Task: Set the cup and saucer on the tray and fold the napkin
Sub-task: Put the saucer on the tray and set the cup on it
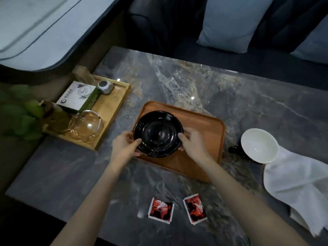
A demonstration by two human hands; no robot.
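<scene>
Two red sachets (177, 208) lie nearest, at six o'clock; both hands place the saucer.
Left hand (125, 146) and right hand (192, 142) grip the glossy black round saucer (158, 134) over the orange wooden tray (204, 132); next, I judge, fetch the white-lined cup (258, 145) beside the white cloth napkin (298, 181) at three o'clock.
</scene>
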